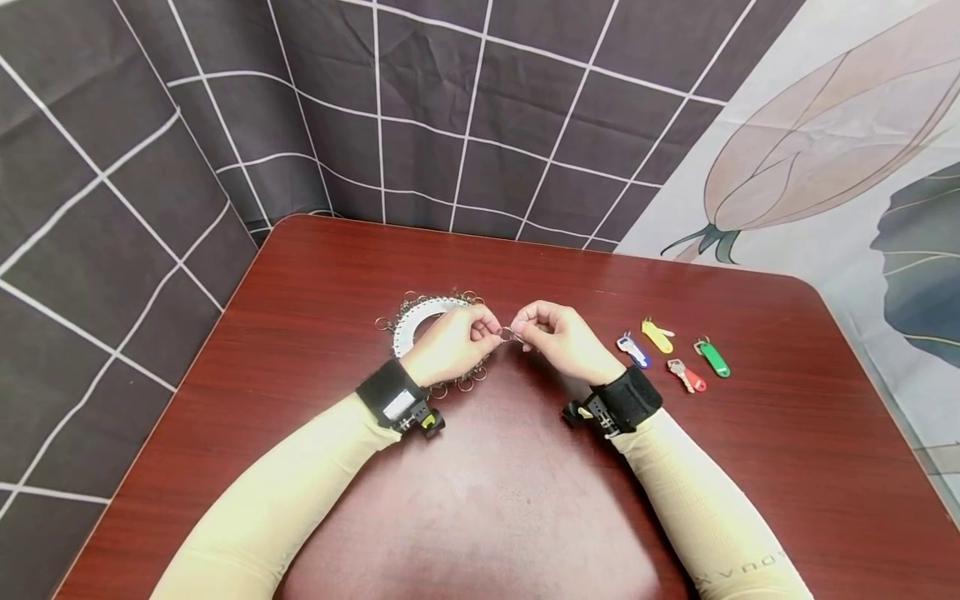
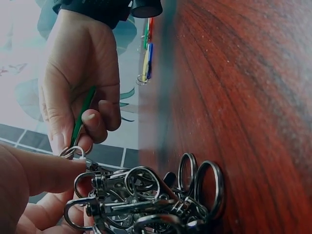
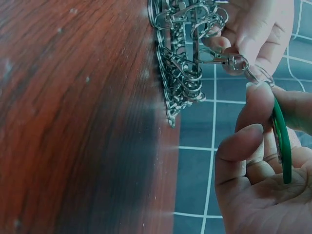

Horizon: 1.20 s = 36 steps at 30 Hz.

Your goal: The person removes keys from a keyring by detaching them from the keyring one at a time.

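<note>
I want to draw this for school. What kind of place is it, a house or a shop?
Hard to say for sure; it looks like a makeshift work corner. A reddish wooden table stands against hung cloths: a dark grid-patterned sheet and a flower-printed one.

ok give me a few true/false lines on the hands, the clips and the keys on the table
1. The right hand holds a green tag. True.
2. The left hand is flat on the table. False: it pinches a clip from the clip bunch.
3. Four tagged keys lie right of the hands. True.
4. The keys are all red. False: blue, yellow, red and green.
</note>
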Tool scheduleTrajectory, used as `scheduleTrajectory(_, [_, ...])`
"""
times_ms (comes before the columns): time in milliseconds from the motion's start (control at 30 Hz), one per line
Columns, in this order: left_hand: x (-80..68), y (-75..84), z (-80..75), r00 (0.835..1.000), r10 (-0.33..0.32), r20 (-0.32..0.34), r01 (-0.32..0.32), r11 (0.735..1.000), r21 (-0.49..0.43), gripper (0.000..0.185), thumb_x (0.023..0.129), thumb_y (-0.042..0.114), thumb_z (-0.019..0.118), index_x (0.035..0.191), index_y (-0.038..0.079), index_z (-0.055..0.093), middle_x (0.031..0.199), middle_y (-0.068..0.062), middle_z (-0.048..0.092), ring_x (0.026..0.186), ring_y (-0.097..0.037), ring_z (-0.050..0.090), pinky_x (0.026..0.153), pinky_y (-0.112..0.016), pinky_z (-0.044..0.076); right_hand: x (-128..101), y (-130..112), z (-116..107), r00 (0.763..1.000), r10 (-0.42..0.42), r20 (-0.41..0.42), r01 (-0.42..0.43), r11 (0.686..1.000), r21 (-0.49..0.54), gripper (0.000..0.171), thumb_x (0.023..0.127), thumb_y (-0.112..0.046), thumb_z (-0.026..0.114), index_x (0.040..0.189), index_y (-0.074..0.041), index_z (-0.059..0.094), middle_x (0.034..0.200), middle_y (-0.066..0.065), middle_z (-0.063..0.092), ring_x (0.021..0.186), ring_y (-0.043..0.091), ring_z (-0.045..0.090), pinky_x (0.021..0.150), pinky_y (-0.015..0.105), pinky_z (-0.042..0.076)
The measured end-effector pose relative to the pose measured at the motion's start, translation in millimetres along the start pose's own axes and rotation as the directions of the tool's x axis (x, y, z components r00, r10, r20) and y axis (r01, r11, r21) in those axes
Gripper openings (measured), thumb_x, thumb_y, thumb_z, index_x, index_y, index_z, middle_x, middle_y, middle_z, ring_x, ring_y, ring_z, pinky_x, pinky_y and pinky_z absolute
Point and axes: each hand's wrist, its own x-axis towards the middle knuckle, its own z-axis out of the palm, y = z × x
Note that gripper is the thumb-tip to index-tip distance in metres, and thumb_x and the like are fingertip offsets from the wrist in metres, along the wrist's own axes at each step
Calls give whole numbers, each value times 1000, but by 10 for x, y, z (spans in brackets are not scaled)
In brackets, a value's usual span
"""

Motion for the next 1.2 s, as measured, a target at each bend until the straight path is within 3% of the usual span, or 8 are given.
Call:
scheduleTrajectory(167, [6, 4, -6, 999, -8, -50, 9, 1000, 21, 4, 91, 16, 63, 93, 13, 61, 81, 3, 61, 76, -11, 58, 69, -26, 48, 59, 224, 7, 1000, 11, 12, -12, 999, 46, 11, 94, -12, 63, 100, -2, 64, 84, 24, 61, 74, 41, 59, 63, 36, 50])
scheduleTrajectory(333, [-1, 24, -22, 996, 0, -92, -2, 1000, -27, 5, 92, 12, 61, 97, 10, 62, 83, 0, 62, 78, -13, 59, 71, -27, 49, 70, 249, 7, 1000, 9, 26, -11, 998, 58, 13, 94, -17, 64, 98, -5, 65, 82, 18, 62, 72, 34, 60, 63, 35, 51])
scheduleTrajectory(433, [3, 22, -23, 994, 14, -109, -19, 999, -44, 6, 92, 10, 62, 98, 8, 63, 84, -1, 62, 78, -13, 60, 72, -27, 49, 72, 240, 15, 998, 51, 43, -57, 986, 159, 13, 94, -15, 64, 98, -3, 64, 83, 21, 61, 69, 26, 59, 62, 31, 51])
scheduleTrajectory(500, [5, 20, -22, 994, 16, -108, -22, 998, -50, 6, 92, 10, 62, 98, 8, 63, 84, -1, 63, 78, -13, 60, 72, -27, 49, 72, 240, 25, 993, 95, 68, -110, 959, 262, 14, 94, -13, 63, 98, 0, 63, 85, 24, 59, 67, 20, 57, 61, 28, 49])
scheduleTrajectory(600, [8, 16, -17, 996, 14, -92, -20, 998, -62, 7, 93, 11, 62, 98, 8, 64, 84, 0, 64, 78, -12, 60, 72, -27, 49, 71, 255, 33, 984, 146, 104, -175, 898, 403, 12, 94, -10, 61, 98, 2, 61, 85, 22, 58, 66, 14, 54, 61, 26, 46])
scheduleTrajectory(733, [2, 14, -20, 999, -5, -51, 2, 998, -64, 11, 92, 13, 62, 102, 8, 67, 86, 1, 66, 80, -11, 63, 74, -26, 50, 64, 261, 35, 981, 139, 133, -185, 863, 469, 8, 96, -6, 57, 96, 2, 60, 81, 13, 58, 66, 13, 52, 61, 25, 44])
scheduleTrajectory(1033, [5, -8, -26, 999, 5, 50, -4, 1000, -15, 7, 91, 17, 64, 94, 12, 67, 81, 3, 62, 76, -10, 59, 69, -25, 49, 57, 226, 40, 981, 135, 140, -188, 848, 496, 10, 98, -2, 49, 96, 3, 57, 79, 7, 56, 67, 14, 51, 62, 23, 43])
scheduleTrajectory(1200, [11, -6, -18, 998, 13, 65, -11, 1000, -28, 4, 91, 14, 63, 92, 10, 63, 81, 0, 61, 76, -13, 58, 68, -26, 49, 56, 243, 35, 982, 137, 131, -184, 857, 482, 9, 98, -3, 50, 97, 2, 56, 78, 7, 56, 67, 14, 52, 63, 24, 43])
